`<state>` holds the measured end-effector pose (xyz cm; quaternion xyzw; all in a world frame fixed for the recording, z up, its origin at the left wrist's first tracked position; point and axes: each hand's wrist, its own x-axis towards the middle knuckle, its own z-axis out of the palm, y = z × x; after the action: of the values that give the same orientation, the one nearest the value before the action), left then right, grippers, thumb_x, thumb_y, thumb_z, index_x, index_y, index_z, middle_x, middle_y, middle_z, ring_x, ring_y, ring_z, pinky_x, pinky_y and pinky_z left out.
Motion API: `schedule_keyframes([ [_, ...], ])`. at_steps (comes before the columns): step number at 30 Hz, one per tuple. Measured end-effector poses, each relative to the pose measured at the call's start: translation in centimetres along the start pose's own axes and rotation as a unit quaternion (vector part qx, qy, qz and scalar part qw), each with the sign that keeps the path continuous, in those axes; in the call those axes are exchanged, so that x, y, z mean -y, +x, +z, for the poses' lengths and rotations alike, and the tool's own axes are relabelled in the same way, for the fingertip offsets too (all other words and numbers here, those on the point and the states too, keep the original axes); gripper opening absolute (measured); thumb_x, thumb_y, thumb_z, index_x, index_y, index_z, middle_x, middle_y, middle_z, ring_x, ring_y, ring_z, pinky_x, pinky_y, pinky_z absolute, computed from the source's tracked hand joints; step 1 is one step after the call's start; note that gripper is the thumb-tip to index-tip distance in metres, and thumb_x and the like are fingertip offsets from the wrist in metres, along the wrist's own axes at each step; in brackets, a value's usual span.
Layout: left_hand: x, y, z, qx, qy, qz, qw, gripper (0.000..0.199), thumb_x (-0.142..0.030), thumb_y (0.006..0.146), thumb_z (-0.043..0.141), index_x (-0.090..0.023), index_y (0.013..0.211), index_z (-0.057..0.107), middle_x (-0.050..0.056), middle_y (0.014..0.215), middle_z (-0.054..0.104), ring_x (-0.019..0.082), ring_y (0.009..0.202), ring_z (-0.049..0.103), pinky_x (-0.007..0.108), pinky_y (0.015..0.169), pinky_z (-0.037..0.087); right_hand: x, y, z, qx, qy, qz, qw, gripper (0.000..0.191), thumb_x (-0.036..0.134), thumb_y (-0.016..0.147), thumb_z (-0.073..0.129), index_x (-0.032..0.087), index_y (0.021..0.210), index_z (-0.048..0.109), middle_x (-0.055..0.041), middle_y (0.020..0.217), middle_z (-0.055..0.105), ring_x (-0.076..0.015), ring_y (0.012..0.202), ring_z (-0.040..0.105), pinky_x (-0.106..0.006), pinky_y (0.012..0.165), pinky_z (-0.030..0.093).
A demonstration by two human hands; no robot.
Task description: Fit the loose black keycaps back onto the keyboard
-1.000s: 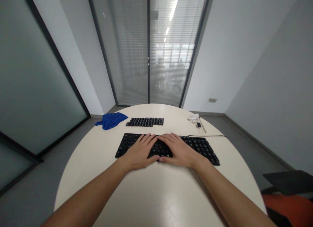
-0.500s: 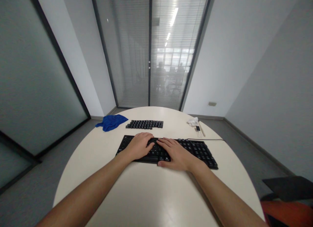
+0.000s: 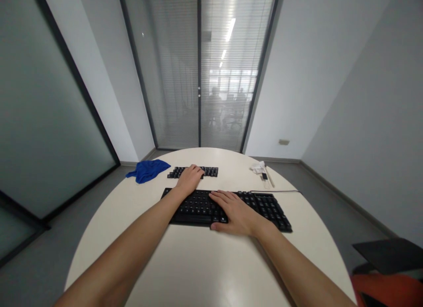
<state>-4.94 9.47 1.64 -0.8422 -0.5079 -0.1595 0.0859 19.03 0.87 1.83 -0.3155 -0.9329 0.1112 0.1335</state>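
Observation:
A black keyboard (image 3: 194,208) lies across the white round table (image 3: 198,263). Behind it are rows of loose black keycaps (image 3: 211,171). My left hand (image 3: 191,179) reaches past the keyboard and is over the front edge of these keycaps; its fingers point forward, and whether a keycap is between them is too small to tell. My right hand (image 3: 236,213) rests on the middle of the keyboard with its fingers spread and its thumb at the front edge.
A crumpled blue cloth (image 3: 148,170) lies at the far left. At the far right are a white crumpled tissue (image 3: 257,167), a small black object (image 3: 264,176) and a thin stick (image 3: 270,177). A cable runs off the right edge. A chair (image 3: 390,254) stands at the lower right.
My left hand has moved forward from the keyboard to the loose keycaps. My right hand stays on the keyboard. The view has shifted slightly.

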Motion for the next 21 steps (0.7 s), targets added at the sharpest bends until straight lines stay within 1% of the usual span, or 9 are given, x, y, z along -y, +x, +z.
schedule_keyframes([
  [4,-0.2,0.4,0.3,0.008,0.006,-0.004,1.000,0.022,-0.011,0.088,0.061,-0.019,0.108,0.068,0.012,0.112,0.069,0.029,0.117,0.051,0.044,0.098,0.046,0.0,0.0,0.0,0.005,0.004,0.006,1.000,0.093,0.065,0.080,0.065,0.016,0.154,0.035,-0.0167,0.156,0.039,-0.0355,0.145,0.033,-0.054,0.119,0.025],
  [7,-0.4,0.6,0.4,0.017,0.003,0.000,1.000,0.017,-0.012,0.089,0.061,-0.020,0.101,0.070,0.011,0.107,0.070,0.029,0.117,0.052,0.043,0.099,0.046,0.0,0.0,0.0,0.003,0.002,0.007,1.000,0.092,0.065,0.081,0.065,0.017,0.153,0.036,-0.0165,0.157,0.038,-0.0352,0.145,0.033,-0.054,0.119,0.024],
  [12,-0.8,0.4,0.2,0.023,-0.017,0.003,1.000,0.017,-0.010,0.090,0.058,-0.019,0.091,0.072,0.012,0.104,0.071,0.029,0.112,0.055,0.043,0.097,0.046,-0.1,-0.1,0.1,-0.002,-0.004,0.003,1.000,0.088,0.068,0.081,0.063,0.017,0.150,0.043,-0.0155,0.156,0.041,-0.0342,0.145,0.033,-0.052,0.119,0.024],
  [16,-1.9,-0.9,-0.7,0.011,-0.046,-0.018,0.999,0.019,-0.010,0.089,0.058,-0.020,0.096,0.072,0.009,0.105,0.071,0.027,0.109,0.059,0.042,0.097,0.047,-0.1,0.0,0.0,0.000,-0.013,0.001,1.000,0.088,0.068,0.081,0.062,0.015,0.149,0.044,-0.0165,0.155,0.041,-0.0340,0.144,0.034,-0.051,0.120,0.024],
  [18,-2.6,-1.9,-1.3,-0.002,-0.066,-0.037,0.997,0.021,-0.011,0.090,0.058,-0.021,0.102,0.071,0.007,0.107,0.071,0.026,0.106,0.060,0.040,0.096,0.048,-0.1,0.1,0.0,0.002,-0.012,0.002,1.000,0.088,0.068,0.082,0.062,0.014,0.149,0.044,-0.0169,0.155,0.041,-0.0345,0.144,0.035,-0.053,0.120,0.025],
  [21,-3.6,-3.8,-1.8,-0.023,-0.099,-0.066,0.993,0.022,-0.015,0.093,0.056,-0.023,0.109,0.069,0.005,0.112,0.070,0.025,0.108,0.062,0.038,0.094,0.051,0.0,0.1,-0.1,0.004,-0.006,0.002,1.000,0.087,0.069,0.082,0.060,0.015,0.149,0.044,-0.0172,0.154,0.043,-0.0354,0.144,0.035,-0.055,0.118,0.026],
])
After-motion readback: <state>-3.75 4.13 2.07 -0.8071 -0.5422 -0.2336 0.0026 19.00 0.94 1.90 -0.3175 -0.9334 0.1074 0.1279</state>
